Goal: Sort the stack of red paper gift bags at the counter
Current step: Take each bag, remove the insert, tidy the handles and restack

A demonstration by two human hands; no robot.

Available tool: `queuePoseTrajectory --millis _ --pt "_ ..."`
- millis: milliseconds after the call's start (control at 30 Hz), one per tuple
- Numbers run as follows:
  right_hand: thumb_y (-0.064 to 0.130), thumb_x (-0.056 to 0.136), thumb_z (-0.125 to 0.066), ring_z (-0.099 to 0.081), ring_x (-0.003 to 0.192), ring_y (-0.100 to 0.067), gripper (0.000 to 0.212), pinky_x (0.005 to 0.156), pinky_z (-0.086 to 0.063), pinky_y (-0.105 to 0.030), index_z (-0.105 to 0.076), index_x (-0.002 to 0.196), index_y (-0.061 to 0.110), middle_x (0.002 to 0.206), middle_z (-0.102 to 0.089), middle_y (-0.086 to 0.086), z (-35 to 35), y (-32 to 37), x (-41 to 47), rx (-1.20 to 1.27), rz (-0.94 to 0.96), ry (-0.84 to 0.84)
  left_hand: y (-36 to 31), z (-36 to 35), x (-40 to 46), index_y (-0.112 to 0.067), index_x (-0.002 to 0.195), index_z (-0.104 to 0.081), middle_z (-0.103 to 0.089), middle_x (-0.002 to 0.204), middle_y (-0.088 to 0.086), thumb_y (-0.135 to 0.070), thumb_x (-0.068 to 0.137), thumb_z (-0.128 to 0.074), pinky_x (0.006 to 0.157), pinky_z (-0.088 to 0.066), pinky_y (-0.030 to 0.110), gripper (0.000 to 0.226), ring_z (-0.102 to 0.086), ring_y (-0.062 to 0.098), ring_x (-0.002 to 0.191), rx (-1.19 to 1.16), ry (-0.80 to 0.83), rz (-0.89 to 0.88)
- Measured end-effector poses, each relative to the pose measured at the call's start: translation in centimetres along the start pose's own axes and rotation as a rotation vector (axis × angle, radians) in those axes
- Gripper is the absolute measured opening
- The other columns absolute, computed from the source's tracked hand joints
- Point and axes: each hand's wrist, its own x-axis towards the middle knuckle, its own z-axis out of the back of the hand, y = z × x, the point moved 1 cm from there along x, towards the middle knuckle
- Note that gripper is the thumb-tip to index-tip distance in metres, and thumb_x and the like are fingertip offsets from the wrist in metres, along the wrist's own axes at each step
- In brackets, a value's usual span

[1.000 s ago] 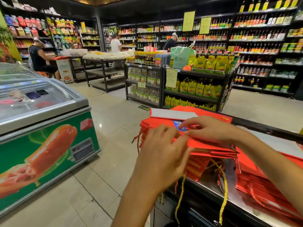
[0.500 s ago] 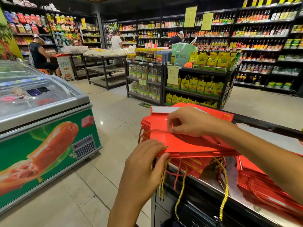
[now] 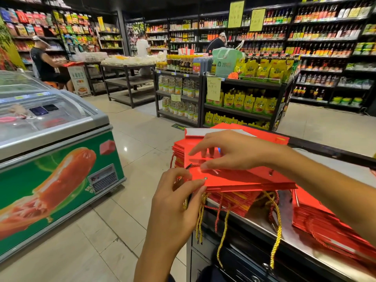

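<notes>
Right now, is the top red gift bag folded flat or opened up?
Folded flat. The top red gift bag lies as a thin sheet on the stack, left hand pinching its corner, right hand over it.

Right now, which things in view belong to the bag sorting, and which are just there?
Job: top red gift bag, pinched at its corner by the left hand; right hand above it; stack of red bags; second red pile.
Just there: chest freezer; yellow pouch shelf; bottle shelves.
</notes>
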Motion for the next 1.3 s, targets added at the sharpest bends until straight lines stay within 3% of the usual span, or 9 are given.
queuePoseTrajectory --millis 133,267,367,467,633,833,1033,1133,1300 --pt "0.042 0.089 -0.076 -0.058 0.086 -0.007 0.02 0.075 -0.048 -0.03 -0.077 0.109 0.04 0.094 -0.061 0.01 -1.5 0.5 1.1 0.1 0.055 -0.066 -0.1 0.0 -0.2 -0.017 0.106 -0.08 -0.058 0.104 -0.006 -0.022 0.093 -0.073 0.081 -0.051 0.025 0.015 -0.061 0.015 0.099 0.023 -0.014 -0.021" --pt "0.026 0.089 -0.079 -0.065 0.084 -0.007 0.005 0.07 -0.044 -0.015 -0.079 0.095 0.026 0.087 -0.072 0.014 -1.2 0.4 0.2 0.23 0.075 -0.15 0.0 0.0 -0.4 -0.015 0.106 -0.076 -0.06 0.105 -0.006 -0.021 0.093 -0.073 0.083 -0.05 0.023 0.015 -0.061 0.012 0.099 0.01 -0.01 -0.005" --pt "0.025 0.092 -0.077 -0.07 0.086 -0.004 0.006 0.075 -0.052 -0.021 -0.079 0.097 0.023 0.091 -0.076 0.015 0.0 0.2 -1.4 0.191 0.097 -0.111 0.1 0.0 -0.2 -0.014 0.102 -0.073 -0.061 0.105 -0.005 -0.02 0.091 -0.073 0.084 -0.049 0.02 0.013 -0.06 0.011 0.099 0.021 -0.02 -0.003" --pt "0.023 0.092 -0.076 -0.069 0.087 0.003 0.011 0.078 -0.051 -0.015 -0.08 0.102 0.024 0.096 -0.077 0.017 0.6 0.4 -2.5 0.027 0.158 -0.094 0.0 -0.1 -0.1 -0.013 0.1 -0.073 -0.061 0.103 -0.004 -0.018 0.091 -0.072 0.082 -0.049 0.023 0.01 -0.06 0.013 0.098 0.019 -0.025 -0.003" --pt "0.023 0.094 -0.074 -0.069 0.089 0.0 0.011 0.08 -0.054 -0.025 -0.079 0.103 0.023 0.099 -0.076 0.014 0.4 1.1 -2.3 -0.067 0.207 -0.099 0.0 -0.1 -0.1 -0.013 0.099 -0.073 -0.061 0.102 -0.004 -0.018 0.092 -0.071 0.081 -0.05 0.023 0.009 -0.061 0.014 0.096 -0.007 -0.039 0.023" --pt "0.021 0.094 -0.072 -0.067 0.091 -0.002 0.013 0.082 -0.054 -0.027 -0.079 0.104 0.026 0.099 -0.075 0.015 0.5 1.9 -2.2 -0.175 0.238 -0.089 -0.5 -0.1 0.2 -0.013 0.095 -0.075 -0.064 0.099 -0.004 -0.008 0.09 -0.077 0.081 -0.045 0.013 0.008 -0.062 0.012 0.093 -0.053 -0.09 0.102" --pt "0.045 0.1 -0.054 -0.067 0.095 -0.003 0.033 0.082 -0.054 -0.031 -0.076 0.12 0.031 0.108 -0.074 0.018 1.4 2.7 -2.8 -0.093 0.19 -0.108 -1.2 0.0 1.4 -0.016 0.097 -0.077 -0.065 0.098 -0.005 -0.01 0.092 -0.076 0.076 -0.054 0.022 0.008 -0.063 0.008 0.096 -0.12 -0.245 0.165" --pt "0.058 0.097 -0.05 -0.064 0.108 -0.002 0.045 0.089 -0.053 -0.033 -0.065 0.134 0.036 0.123 -0.07 0.018 1.5 2.7 -3.1 -0.057 0.136 -0.099 -1.3 0.1 2.3 -0.016 0.099 -0.077 -0.064 0.1 -0.004 -0.012 0.093 -0.076 0.076 -0.056 0.025 0.007 -0.064 0.01 0.096 -0.133 -0.294 0.172" --pt "0.048 0.1 -0.06 -0.062 0.113 0.003 0.041 0.094 -0.053 -0.032 -0.056 0.138 0.034 0.126 -0.068 0.018 0.8 2.5 -2.7 -0.015 0.104 -0.128 -1.3 -0.1 2.8 -0.019 0.102 -0.069 -0.063 0.102 -0.008 -0.015 0.094 -0.075 0.079 -0.06 0.035 0.011 -0.064 0.011 0.099 -0.166 -0.327 0.195"
